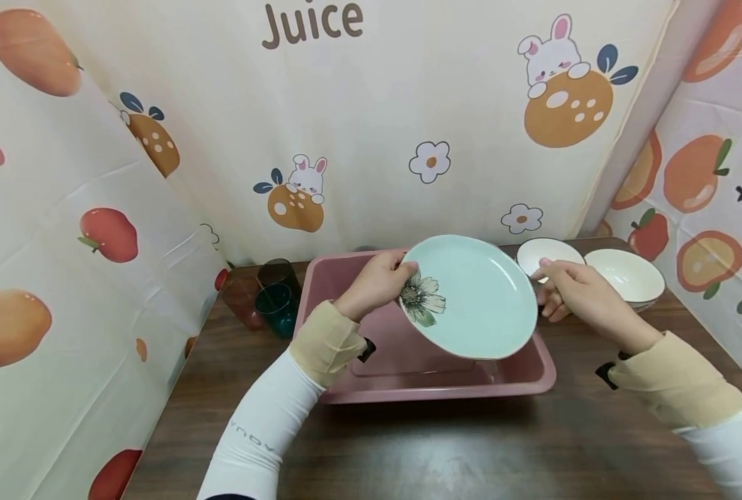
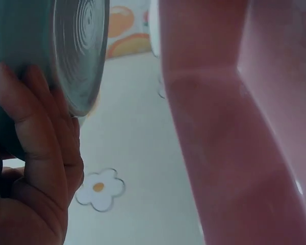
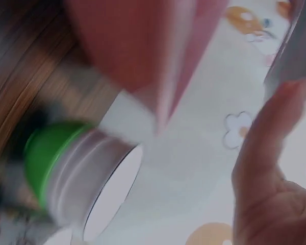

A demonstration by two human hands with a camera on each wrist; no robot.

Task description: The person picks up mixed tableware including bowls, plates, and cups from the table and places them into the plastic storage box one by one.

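Observation:
A pale blue plate (image 1: pixel 474 298) with a grey flower near its left edge is tilted above a pink plastic basin (image 1: pixel 440 394). My left hand (image 1: pixel 380 281) grips its left edge, thumb on top and fingers (image 2: pixel 43 138) against the underside. In the left wrist view, a greyish disc with concentric rings (image 2: pixel 84 56) faces the basin at the plate's underside. My right hand (image 1: pixel 574 292) is at the plate's right rim, with lower fingers curled. The right wrist view has one digit near a grey edge; I cannot tell whether the right hand pinches anything.
Behind my right hand stand a white bowl (image 1: pixel 549 250) and a cream bowl (image 1: pixel 627 274); a green bowl (image 3: pixel 56 153) shows below another. Left of the basin are a teal cup (image 1: pixel 276 312), a dark cup (image 1: pixel 281 271) and a reddish clear vessel (image 1: pixel 241 302). Printed curtains surround the wooden table (image 1: pixel 446 451).

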